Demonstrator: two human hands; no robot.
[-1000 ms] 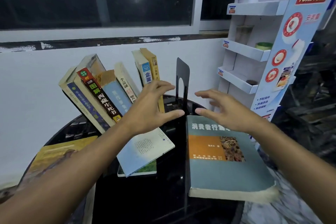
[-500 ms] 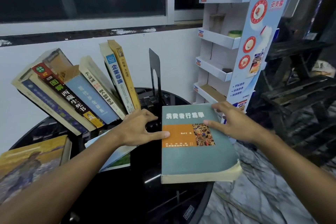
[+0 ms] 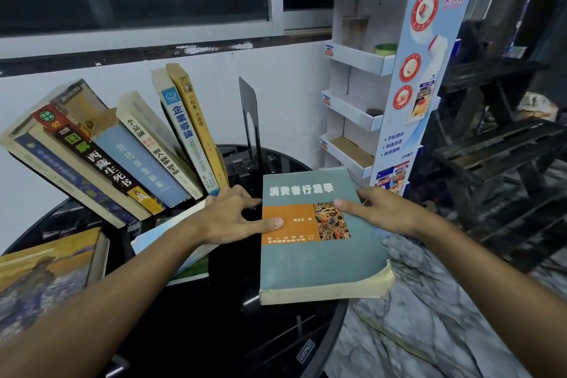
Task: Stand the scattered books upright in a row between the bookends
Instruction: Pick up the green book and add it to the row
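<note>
Both hands have come down onto the teal book [image 3: 319, 261] since a second ago, when they hovered spread above it.

Head view: the thick teal book lies flat, cover up, at the right side of a round black surface [image 3: 214, 331], with its right edge hanging past the rim over a marble floor [image 3: 429, 331]. The left hand [image 3: 233, 218] rests its thumb flat across the orange band of the cover, and its index finger lies straight against the spine edge. This grip is loose and steadies rather than clasps. The right hand [image 3: 380, 212] has a closed grip on the far edge, thumb on top and fingers tucked underneath, which the overhang makes easy.

Behind the left hand stands a black metal bookend [image 3: 250, 113], upright and well apart from the nearest volume. A fan of leaning books [image 3: 122, 156] tilts away to the left, ending in a yellow-spined book [image 3: 199, 126] closest to the bookend. The open gap between them is likely where the teal book belongs. Two more lie flat: a pale blue book [image 3: 171, 233] under the left wrist and a painted-cover book [image 3: 46, 270] at far left. A white cardboard display stand [image 3: 362, 58] rises at the back right.
</note>
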